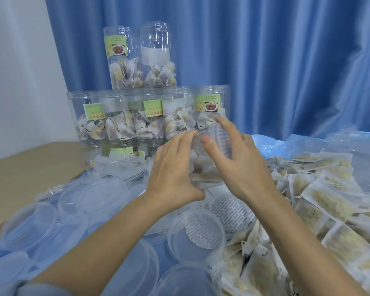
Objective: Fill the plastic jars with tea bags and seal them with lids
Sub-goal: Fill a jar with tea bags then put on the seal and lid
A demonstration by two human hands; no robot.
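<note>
A: What lies nearest the camera?

B: Clear plastic lids (195, 237), spread rim-up over a blue sheet (171, 259) at the bottom and left. To the right of them is a heap of loose tea bags (320, 201), reaching to the frame's right edge.

A: And the hands?

B: Both are raised above the lids, one on each side of a clear plastic jar (209, 159) held between them. The left hand (175, 169) has its fingers curled against the jar's left side, thumb below. The right hand (241, 159) wraps the other side, thumb and forefinger spread round the wall. The jar is blurred; tea bags show inside it, and a printed label on its wall.

A: Is it sealed?

B: I cannot tell.

A: What stands behind?

B: A row of filled jars (124, 118) with green labels, and two more jars (140, 56) stacked on top of that row. A cardboard surface (30, 165) lies to the left. Farthest back hangs a blue curtain (286, 60), with a white wall (15, 71) at its left.
</note>
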